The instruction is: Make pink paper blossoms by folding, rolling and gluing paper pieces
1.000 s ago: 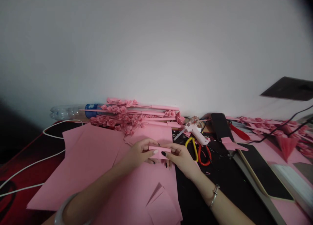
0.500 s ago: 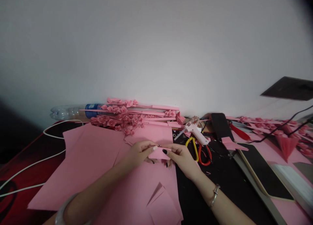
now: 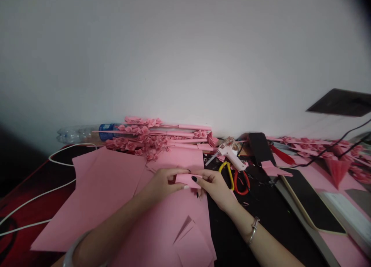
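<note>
A small folded piece of pink paper [image 3: 185,179] is held up between my two hands, over larger pink sheets. My left hand [image 3: 165,185] grips its left end, thumb along the lower edge and fingers along the top. On the other side, my right hand [image 3: 213,185] pinches the paper with the thumb pressed on its front face. The fingers behind the paper are partly hidden. Below the hands lies a small stack of cut pink paper pieces [image 3: 193,245] on a large pink sheet [image 3: 153,228].
Bundles of pink paper flowers [image 3: 145,141] lie along the wall beside a plastic bottle [image 3: 78,134]. Right of the hands are a white glue gun [image 3: 232,154], yellow-handled pliers [image 3: 228,174], a red handle loop [image 3: 242,182] and a phone [image 3: 314,201]. A white cable [image 3: 29,199] runs at left.
My left thumb has slid from the paper's top edge down to its lower edge, so more of the paper's face shows. My right hand keeps its pinch. The view has shifted slightly.
</note>
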Demonstrator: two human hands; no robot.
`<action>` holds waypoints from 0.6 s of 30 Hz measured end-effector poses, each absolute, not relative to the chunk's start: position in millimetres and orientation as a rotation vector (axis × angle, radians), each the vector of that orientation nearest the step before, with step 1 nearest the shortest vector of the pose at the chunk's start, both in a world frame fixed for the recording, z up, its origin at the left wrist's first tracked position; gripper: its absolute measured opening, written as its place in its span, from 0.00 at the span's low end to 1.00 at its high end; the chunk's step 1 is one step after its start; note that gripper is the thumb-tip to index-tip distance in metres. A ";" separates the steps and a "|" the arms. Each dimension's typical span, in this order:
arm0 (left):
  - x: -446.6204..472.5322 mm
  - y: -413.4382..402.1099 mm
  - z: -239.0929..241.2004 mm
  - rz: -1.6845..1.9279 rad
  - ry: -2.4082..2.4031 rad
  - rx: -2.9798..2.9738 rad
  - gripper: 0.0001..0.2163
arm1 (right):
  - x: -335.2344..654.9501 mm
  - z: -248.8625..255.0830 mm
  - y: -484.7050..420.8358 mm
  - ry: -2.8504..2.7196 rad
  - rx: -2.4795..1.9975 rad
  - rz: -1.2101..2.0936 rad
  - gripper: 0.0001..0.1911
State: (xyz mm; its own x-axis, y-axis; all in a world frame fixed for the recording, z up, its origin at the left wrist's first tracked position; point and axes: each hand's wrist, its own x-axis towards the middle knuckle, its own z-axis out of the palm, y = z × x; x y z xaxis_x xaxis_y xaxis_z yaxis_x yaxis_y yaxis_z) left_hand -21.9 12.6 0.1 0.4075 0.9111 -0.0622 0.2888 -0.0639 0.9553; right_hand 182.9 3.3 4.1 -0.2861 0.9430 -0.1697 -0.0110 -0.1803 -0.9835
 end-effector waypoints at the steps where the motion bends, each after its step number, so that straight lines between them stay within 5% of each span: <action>1: -21.8 12.7 0.6 0.721 1.082 1.567 0.19 | 183.1 3.8 3.4 -1.306 -1.163 1.572 0.24; 18: -20.7 14.5 -3.9 0.714 0.980 1.332 0.15 | 180.4 -0.1 1.6 -1.265 -1.153 1.578 0.19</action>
State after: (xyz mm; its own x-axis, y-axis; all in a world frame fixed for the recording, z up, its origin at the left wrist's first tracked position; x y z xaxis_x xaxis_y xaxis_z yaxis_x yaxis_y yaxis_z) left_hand -20.7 14.5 -3.9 0.4434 0.8801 -0.1697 0.1085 0.1352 0.9849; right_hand 180.4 1.6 -0.1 -0.2731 0.9466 -0.1713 -0.0385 -0.1887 -0.9813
